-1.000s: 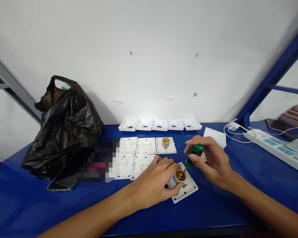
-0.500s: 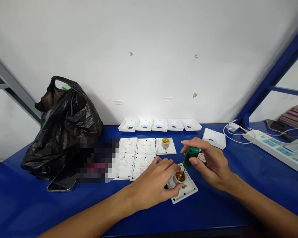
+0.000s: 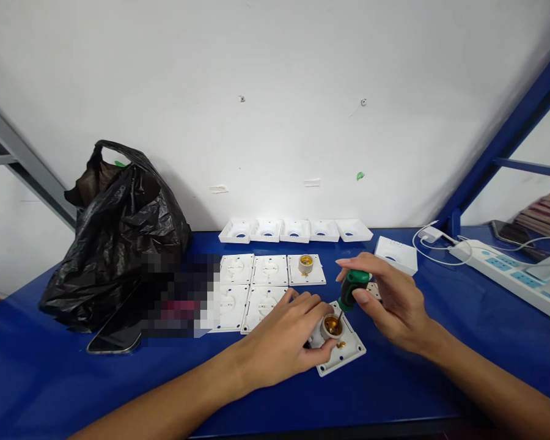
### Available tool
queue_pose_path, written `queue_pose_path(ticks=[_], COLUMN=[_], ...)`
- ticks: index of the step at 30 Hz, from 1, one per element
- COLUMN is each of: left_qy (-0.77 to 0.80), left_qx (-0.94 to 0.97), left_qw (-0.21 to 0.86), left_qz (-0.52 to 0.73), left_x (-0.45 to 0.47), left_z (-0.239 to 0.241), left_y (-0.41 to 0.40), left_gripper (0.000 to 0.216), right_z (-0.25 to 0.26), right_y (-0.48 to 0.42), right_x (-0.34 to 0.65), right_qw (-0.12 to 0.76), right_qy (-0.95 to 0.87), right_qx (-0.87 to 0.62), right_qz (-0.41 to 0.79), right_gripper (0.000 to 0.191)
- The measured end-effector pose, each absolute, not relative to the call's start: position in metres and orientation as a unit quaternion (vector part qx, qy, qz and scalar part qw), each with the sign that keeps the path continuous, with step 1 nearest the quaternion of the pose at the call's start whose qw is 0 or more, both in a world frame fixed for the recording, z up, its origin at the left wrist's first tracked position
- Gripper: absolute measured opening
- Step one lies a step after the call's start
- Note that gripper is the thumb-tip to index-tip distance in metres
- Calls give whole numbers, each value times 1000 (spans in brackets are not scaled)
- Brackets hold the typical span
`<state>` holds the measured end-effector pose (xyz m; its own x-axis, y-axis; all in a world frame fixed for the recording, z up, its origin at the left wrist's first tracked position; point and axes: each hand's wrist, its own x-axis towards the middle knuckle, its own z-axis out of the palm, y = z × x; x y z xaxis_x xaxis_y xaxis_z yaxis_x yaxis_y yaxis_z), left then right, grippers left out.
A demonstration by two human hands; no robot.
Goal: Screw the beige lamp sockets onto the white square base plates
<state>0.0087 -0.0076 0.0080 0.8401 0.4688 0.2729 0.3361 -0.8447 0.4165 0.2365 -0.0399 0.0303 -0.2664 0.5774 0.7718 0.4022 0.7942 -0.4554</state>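
Bracing hand: the left hand [image 3: 286,339], nearest me, grasps a short, round, off-white socket lined with brass-coloured metal [image 3: 332,326], thumb on its near side, fingers on its far side.
Work plate: a thin, square, white plate [image 3: 351,349] carries that socket, lying askew on the glossy blue tabletop [image 3: 403,391] between the two arms.
Driving hand: the right hand [image 3: 389,305] pinches a stubby, green-and-black-handled screwdriver [image 3: 356,280], its thin metal shaft leaning into the socket's mouth.
Tip: down inside the socket; I cannot tell whether it is seated in a screw.
Good handling: in my judgement, a more upright shaft and steady downward pressure would slip less; the left hand should hold the plate flat and unturning, fingertips clear of the blade.
Beyond: a matching white plate [image 3: 318,277] bears an upright socket; left of it, four square white plates [image 3: 259,294] show none.
By the wall: five hollow white covers [image 3: 295,235] stand in a row.
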Motion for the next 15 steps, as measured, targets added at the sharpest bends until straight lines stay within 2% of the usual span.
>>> queue_pose_path(ticks=[15], left_qy=[221], left_qx=[939], left_qw=[179], left_qz=[192], left_x=[8], left_z=[10], left_y=[-9], left_gripper=[19], right_z=[29], right_y=[-39], right_x=[235], right_qw=[546], right_qy=[-779], right_qx=[-303], right_qz=[65], right_gripper=[44])
